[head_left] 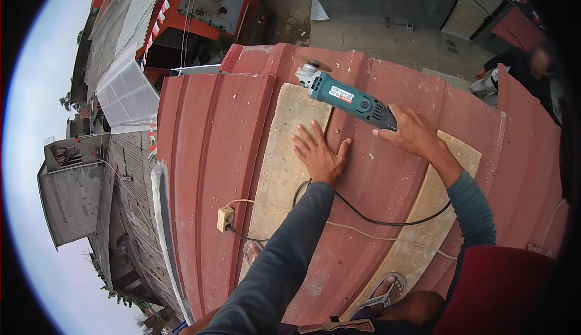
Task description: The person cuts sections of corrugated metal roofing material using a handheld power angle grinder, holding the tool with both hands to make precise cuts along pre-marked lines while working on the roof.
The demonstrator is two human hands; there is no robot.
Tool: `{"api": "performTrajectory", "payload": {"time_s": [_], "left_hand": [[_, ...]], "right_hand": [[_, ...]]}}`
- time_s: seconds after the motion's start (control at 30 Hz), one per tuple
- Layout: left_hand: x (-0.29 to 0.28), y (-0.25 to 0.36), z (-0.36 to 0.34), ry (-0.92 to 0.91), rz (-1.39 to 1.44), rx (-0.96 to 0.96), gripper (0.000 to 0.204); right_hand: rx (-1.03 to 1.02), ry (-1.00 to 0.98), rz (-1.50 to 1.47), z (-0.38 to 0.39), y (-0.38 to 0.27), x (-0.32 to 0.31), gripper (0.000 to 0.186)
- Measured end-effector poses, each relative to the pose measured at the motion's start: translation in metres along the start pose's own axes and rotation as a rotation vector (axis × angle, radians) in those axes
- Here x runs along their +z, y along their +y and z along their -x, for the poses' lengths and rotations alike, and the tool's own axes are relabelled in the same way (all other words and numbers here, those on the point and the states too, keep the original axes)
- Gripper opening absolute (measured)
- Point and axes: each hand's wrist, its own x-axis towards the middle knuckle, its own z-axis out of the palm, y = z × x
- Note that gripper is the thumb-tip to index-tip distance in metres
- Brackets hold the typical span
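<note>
My right hand point(411, 131) is wrapped round the rear end of a teal angle grinder point(348, 98). The grinder's silver head points to the far left, and a thin brown disc point(317, 64) sits on top of it. Flat on a pale wooden board point(284, 135) lies my left hand point(322, 156), its fingers spread and nothing in it. The board rests along the ribs of a red metal roof point(363, 165). A black cord point(387, 221) runs in a loop across the roof below both hands.
A second board point(417, 238) lies under my sandalled foot point(387, 289) on the right. A cream socket block point(226, 219) with a plug and cables sits left of the first board. Beyond the roof's far edge is a drop to a yard point(363, 38). Another person point(520, 72) is at the upper right.
</note>
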Motion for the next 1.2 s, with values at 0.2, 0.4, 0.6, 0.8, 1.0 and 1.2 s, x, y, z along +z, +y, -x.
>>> {"api": "performTrajectory", "payload": {"time_s": [0.2,0.4,0.6,0.8,1.0,1.2], "left_hand": [[0.001,-0.001,0.0,0.028,-0.004,0.021,0.111],[0.001,0.0,0.001,0.031,-0.009,0.017,0.111],[0.001,-0.003,0.001,0.032,-0.019,0.027,0.111],[0.001,-0.001,0.001,0.017,-0.023,0.021,0.112],[0.006,-0.002,-0.001,0.019,-0.05,0.01,0.113],[0.007,-0.003,0.0,0.026,-0.065,0.019,0.113]], "right_hand": [[-0.119,-0.024,0.049,-0.054,-0.033,0.011,0.061],[-0.198,-0.024,0.149,-0.076,-0.05,0.027,0.062],[-0.234,-0.008,0.141,-0.086,-0.052,0.048,0.06],[-0.221,-0.039,0.15,-0.092,-0.065,0.052,0.058],[-0.286,0.01,0.135,-0.098,-0.061,0.055,0.048],[-0.277,-0.023,0.138,-0.102,-0.06,0.05,0.043]]}}
